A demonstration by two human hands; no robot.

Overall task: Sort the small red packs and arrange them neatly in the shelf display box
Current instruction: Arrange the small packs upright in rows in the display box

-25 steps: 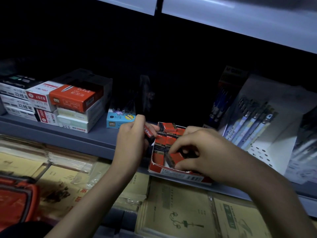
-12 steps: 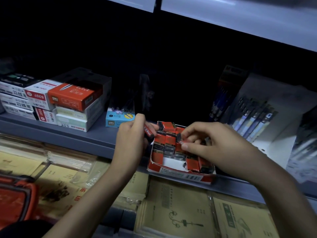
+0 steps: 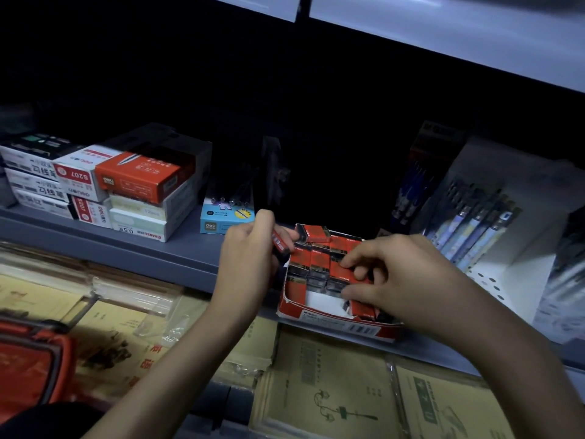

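While left fingers [image 3: 264,218] clench one red pack [image 3: 280,245] beside the display box [image 3: 332,322], right fingers [image 3: 356,259] pinch a boxed pack [image 3: 337,272].

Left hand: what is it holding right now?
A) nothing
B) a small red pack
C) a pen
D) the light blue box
B: the left hand has its fingers curled round a small red pack, held just outside the left edge of the display box.
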